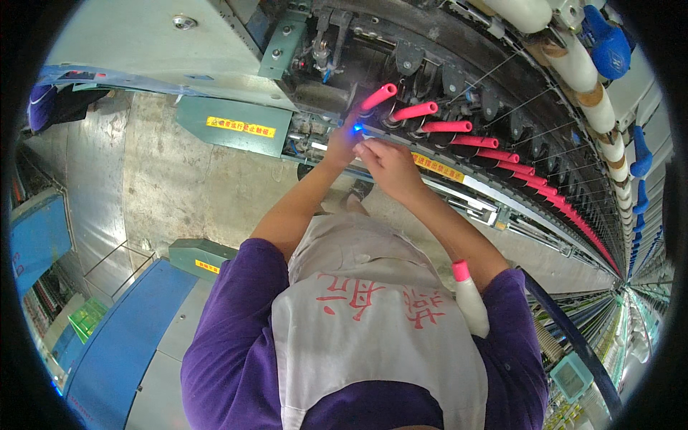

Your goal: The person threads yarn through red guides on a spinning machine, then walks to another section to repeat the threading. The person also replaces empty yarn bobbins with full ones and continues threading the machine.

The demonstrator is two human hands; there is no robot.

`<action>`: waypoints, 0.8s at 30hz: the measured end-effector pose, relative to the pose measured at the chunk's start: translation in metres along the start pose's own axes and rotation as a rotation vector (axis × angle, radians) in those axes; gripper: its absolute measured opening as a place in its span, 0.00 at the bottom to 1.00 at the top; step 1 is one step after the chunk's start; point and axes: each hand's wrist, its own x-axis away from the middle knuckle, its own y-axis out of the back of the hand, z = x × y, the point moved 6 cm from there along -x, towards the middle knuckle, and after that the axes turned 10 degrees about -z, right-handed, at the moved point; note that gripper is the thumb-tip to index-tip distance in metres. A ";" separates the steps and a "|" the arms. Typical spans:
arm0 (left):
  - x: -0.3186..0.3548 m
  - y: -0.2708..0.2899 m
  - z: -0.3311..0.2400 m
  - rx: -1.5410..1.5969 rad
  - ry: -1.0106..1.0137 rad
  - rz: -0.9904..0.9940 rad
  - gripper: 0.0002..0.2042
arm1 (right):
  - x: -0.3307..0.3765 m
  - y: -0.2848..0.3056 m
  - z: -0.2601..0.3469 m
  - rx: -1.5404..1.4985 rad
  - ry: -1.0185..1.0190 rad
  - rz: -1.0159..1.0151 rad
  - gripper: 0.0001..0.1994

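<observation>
At the near end of a long row of pink bobbin tubes on a spinning frame, my two hands work close together. My left hand (341, 147) is at the lower end of the first pink tube (378, 97), its fingers curled and partly lost beside a small bright blue light (357, 127). Just right of it, my right hand (390, 166) is closed, thumb and finger pinched together; whatever lies between them is too small to make out. Beyond, more tubes such as the second pink tube (416, 111) stand on their spindles, tilted towards me.
White yarn rolls (573, 68) and blue rounded pieces (609, 54) line the upper right. A white bobbin with a pink tip (471, 304) rests against my apron (380, 344). A green-grey machine cover (229, 127) juts out left; a blue cabinet (129, 337) stands lower left.
</observation>
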 end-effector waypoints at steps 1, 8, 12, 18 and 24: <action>0.001 -0.001 0.001 -0.006 -0.005 0.006 0.27 | -0.001 -0.001 0.000 0.011 -0.004 0.002 0.11; 0.001 -0.004 0.000 -0.108 0.158 0.073 0.30 | 0.015 -0.003 -0.025 0.048 -0.004 0.016 0.11; -0.001 -0.002 -0.006 -0.195 0.209 0.097 0.31 | 0.051 0.015 -0.051 0.126 -0.311 0.046 0.22; 0.006 0.015 -0.007 -0.035 0.176 0.030 0.25 | 0.095 0.042 -0.014 -0.788 -1.277 0.496 0.32; 0.027 0.036 0.007 0.088 0.289 0.044 0.16 | 0.116 0.033 -0.037 -0.177 -1.036 0.733 0.19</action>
